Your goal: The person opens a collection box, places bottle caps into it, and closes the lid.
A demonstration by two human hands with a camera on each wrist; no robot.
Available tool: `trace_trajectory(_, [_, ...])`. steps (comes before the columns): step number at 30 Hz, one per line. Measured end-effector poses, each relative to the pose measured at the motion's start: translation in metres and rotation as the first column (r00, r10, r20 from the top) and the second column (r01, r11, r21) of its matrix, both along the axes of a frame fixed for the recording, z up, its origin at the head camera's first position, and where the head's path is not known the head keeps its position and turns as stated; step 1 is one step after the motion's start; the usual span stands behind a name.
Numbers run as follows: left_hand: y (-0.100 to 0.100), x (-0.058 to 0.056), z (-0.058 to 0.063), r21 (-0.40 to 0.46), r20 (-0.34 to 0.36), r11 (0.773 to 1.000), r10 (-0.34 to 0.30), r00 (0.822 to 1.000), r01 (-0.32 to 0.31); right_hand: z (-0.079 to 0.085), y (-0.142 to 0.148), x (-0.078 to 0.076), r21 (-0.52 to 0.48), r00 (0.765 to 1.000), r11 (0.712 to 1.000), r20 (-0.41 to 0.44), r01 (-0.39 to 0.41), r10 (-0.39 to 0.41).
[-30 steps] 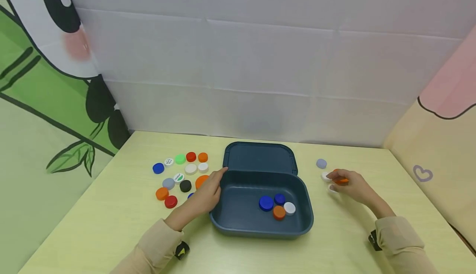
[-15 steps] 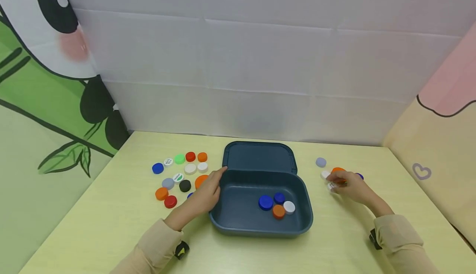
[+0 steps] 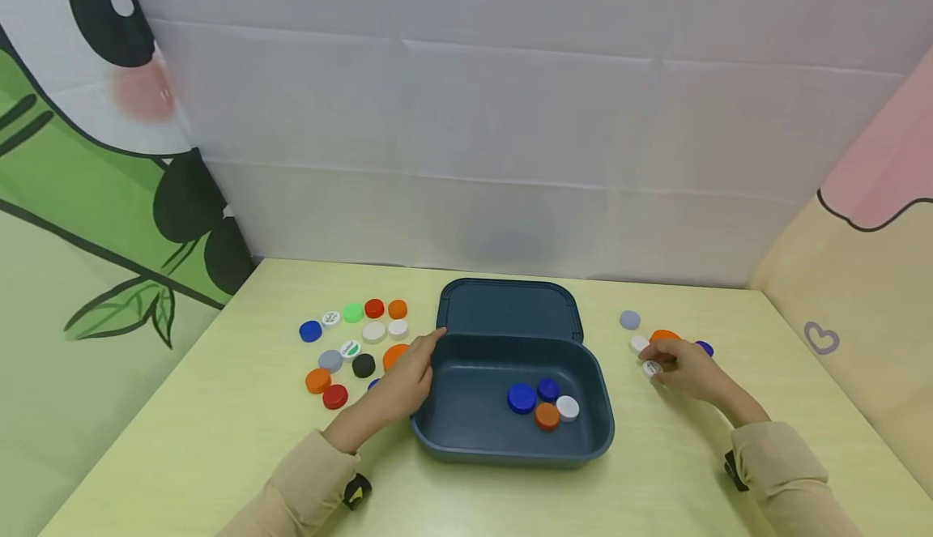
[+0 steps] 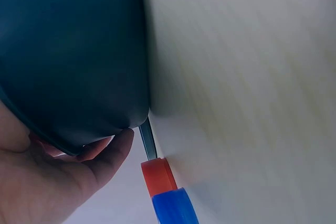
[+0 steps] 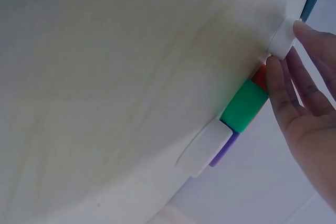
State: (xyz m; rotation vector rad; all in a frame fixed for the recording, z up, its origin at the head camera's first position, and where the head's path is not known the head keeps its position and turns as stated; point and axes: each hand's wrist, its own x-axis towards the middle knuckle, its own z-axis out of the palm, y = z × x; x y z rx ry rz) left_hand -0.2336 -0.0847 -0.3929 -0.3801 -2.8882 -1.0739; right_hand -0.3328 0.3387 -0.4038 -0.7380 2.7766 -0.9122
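From my remote seat I have the left hand [image 3: 410, 383] at the box's nine o'clock, clamped on the rim; the dark blue-green box [image 3: 459, 407] stands upright on the table [image 3: 503, 496], its lid [image 3: 510, 308] just behind at twelve; the right hand [image 3: 681, 368] is at about three o'clock from the box, its fingertips pinching a printed white cap [image 3: 652, 369], though I cannot tell whether it is lifted; a plain white cap [image 3: 638, 345] sits just beside, towards eleven, with a lilac cap [image 3: 630, 320] beyond; an orange cap [image 3: 664, 336] lies at the right hand's eleven, a blue cap [image 3: 705, 348] at its one; four more caps [image 3: 521, 398] rest inside the box, towards three o'clock; a mixed cluster of caps [image 3: 374, 332] spreads at the box's ten o'clock, partly hidden by the left hand.
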Motion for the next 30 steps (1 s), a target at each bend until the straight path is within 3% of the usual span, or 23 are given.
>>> trace_trajectory(6, [0.0, 0.0, -0.001, 0.0, -0.015, 1.0, -0.003, 1.0, 0.003, 0.0, -0.001, 0.001, 0.007, 1.0, 1.0, 0.004, 0.007, -0.007])
trace_trajectory(16, [0.0, 0.0, 0.0, -0.003, -0.018, 1.0, -0.005, 1.0, 0.004, 0.004, -0.004, 0.004, 0.005, 0.996, 1.0, -0.093, -0.005, 0.005])
trace_trajectory(30, [0.0, 0.0, 0.0, 0.003, 0.006, 1.0, 0.002, 1.0, -0.002, 0.027, -0.028, 0.012, -0.091, 0.982, 0.995, -0.186, -0.04, 0.022])
